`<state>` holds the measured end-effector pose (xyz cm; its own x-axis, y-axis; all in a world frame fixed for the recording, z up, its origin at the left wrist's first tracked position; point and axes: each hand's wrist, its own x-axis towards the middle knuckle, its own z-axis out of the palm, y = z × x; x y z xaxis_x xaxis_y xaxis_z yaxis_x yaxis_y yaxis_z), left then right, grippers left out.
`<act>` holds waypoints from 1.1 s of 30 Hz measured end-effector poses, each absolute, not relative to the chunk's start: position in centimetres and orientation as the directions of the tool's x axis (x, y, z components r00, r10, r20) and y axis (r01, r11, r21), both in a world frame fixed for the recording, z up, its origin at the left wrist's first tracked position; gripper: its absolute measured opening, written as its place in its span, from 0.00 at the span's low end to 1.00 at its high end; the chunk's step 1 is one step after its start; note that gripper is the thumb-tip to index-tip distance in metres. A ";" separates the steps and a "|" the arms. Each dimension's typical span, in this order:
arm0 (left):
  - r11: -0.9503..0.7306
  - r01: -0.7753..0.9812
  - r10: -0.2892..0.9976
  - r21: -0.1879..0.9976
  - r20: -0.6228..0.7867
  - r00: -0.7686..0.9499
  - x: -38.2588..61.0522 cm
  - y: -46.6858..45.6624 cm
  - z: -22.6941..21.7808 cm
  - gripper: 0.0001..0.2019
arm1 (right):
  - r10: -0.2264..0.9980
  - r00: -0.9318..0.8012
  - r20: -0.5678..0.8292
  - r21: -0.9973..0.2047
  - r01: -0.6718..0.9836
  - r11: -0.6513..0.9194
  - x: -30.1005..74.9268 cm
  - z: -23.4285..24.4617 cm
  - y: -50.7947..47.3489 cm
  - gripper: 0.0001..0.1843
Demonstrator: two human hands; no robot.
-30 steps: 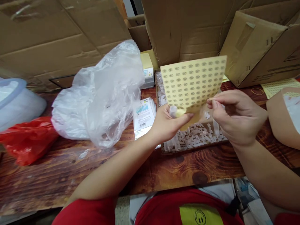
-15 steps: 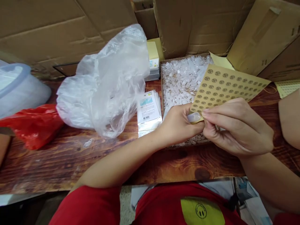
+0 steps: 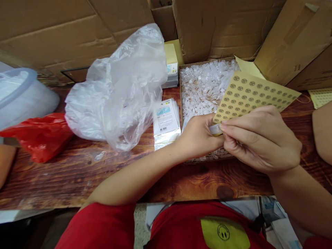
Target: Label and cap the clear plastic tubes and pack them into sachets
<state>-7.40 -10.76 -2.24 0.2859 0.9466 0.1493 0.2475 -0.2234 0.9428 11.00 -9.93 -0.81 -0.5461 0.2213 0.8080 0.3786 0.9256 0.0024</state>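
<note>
Evidently the left hand (image 3: pixel 198 138) does the holding: its fingers are closed on the sheet (image 3: pixel 255 93) of small printed ovals, with a clear piece (image 3: pixel 214 130) tucked between thumb and forefinger. Gripping the sheet by its near corner leaves most of the print side uncovered, slanting up and away, presumably so the ovals are easy to see and reach. The right hand (image 3: pixel 264 143) comes in from the other side, its fingers pinched together at the piece's end; whether anything lies between them is hidden. Both hands work over the front of the box (image 3: pixel 181 97), whose many clear bits (image 3: pixel 199 83) sit within easy reach, and anything dropped would probably land there. The packets (image 3: pixel 166 119) lie just left of the box, and the clear bag (image 3: pixel 119 90) sits farther left on the bench (image 3: pixel 116 183), out of the hands' way.
</note>
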 end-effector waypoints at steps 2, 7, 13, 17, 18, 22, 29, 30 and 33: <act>-0.233 0.260 0.947 0.937 0.157 0.281 -7.5 -10.7 -2.3 0.08 | 0.232 -0.555 0.799 0.004 0.390 0.921 10.8 -0.7 -9.9 0.11; -0.242 0.296 0.947 0.924 0.159 0.279 -7.6 -10.6 -2.5 0.06 | 0.236 -0.543 0.806 0.006 0.406 0.914 10.3 -0.8 -10.1 0.10; -0.273 0.377 0.944 0.885 0.172 0.281 -7.6 -10.7 -2.5 0.05 | 0.295 -0.484 0.824 -0.146 0.322 0.935 9.8 -1.6 -10.1 0.11; -0.307 0.415 0.935 0.857 0.190 0.300 -7.7 -10.6 -2.6 0.05 | 0.339 -0.469 0.816 -0.250 0.243 0.937 9.9 -1.5 -9.7 0.12; -0.324 0.413 0.930 0.851 0.207 0.303 -7.8 -10.4 -2.7 0.05 | 0.354 -0.458 0.816 -0.272 0.237 0.933 10.1 -1.3 -9.8 0.13; -0.323 0.337 0.941 0.884 0.263 0.212 -8.7 -9.1 -3.1 0.07 | 0.362 -0.384 0.849 -0.250 0.311 0.917 11.7 -0.4 -11.1 0.19; -0.215 -0.093 0.976 0.972 0.210 -0.063 -11.4 -6.5 -1.8 0.20 | 0.270 -0.689 0.673 -0.136 0.243 0.960 12.2 -0.2 -12.4 0.06; -0.204 -0.120 0.977 0.972 0.195 -0.081 -11.8 -6.4 -1.5 0.20 | 0.261 -0.734 0.627 -0.150 0.215 0.965 11.9 -0.3 -12.3 0.06; -0.175 -0.165 0.982 0.971 0.159 -0.105 -12.6 -6.3 -0.9 0.20 | 0.278 -0.802 0.529 -0.167 0.223 0.960 11.1 -0.5 -12.2 0.13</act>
<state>-12.56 -6.29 -0.88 -0.1053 0.9817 0.1588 -0.1650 -0.1747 0.9707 11.09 -12.23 -0.49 -0.8021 0.2781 0.5286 0.2230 0.9604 -0.1670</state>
